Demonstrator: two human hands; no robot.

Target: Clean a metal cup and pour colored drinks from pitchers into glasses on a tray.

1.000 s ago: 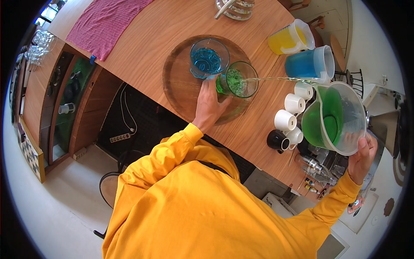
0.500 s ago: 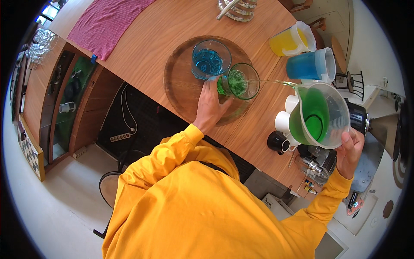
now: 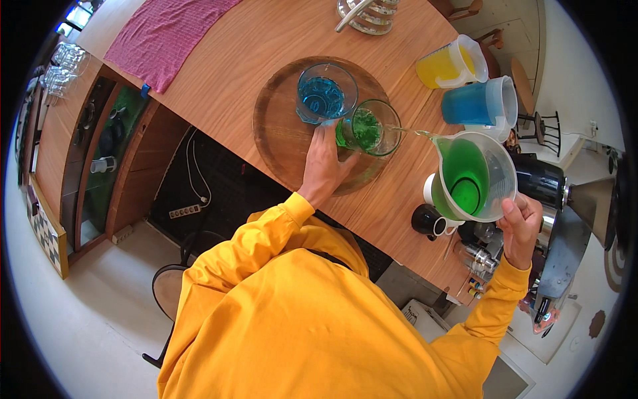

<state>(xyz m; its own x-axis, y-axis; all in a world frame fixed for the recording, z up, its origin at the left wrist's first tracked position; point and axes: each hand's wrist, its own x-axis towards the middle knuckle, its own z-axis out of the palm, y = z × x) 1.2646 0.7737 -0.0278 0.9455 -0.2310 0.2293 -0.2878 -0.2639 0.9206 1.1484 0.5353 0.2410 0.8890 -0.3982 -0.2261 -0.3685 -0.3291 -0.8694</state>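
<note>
My right hand (image 3: 520, 226) grips a clear plastic measuring jug (image 3: 503, 169) of green liquid, tilted to the left over the table. From its spout a thin stream runs into a drinking glass (image 3: 389, 141) with green liquid in it. Fingers of my left hand (image 3: 325, 165) are wrapped round the near left side of this glass, which stands on a round wooden tray (image 3: 279, 136). The handle side of the jug is mostly covered by my right fingers. Just behind the left fingers, a second glass (image 3: 327, 91) holds blue liquid on the same tray.
At the right table edge stand a jug of yellow liquid (image 3: 444, 64) and a jug of blue liquid (image 3: 468, 105). A black cup (image 3: 425, 219) and white cups sit beneath the raised jug. A pink cloth (image 3: 166, 40) lies far left; a ribbed metal object (image 3: 373, 16) stands at the back.
My right hand and the tilted jug have moved left, closer to the glass, and the stream is shorter. Green liquid in the glass looks higher. My left hand stays in place.
</note>
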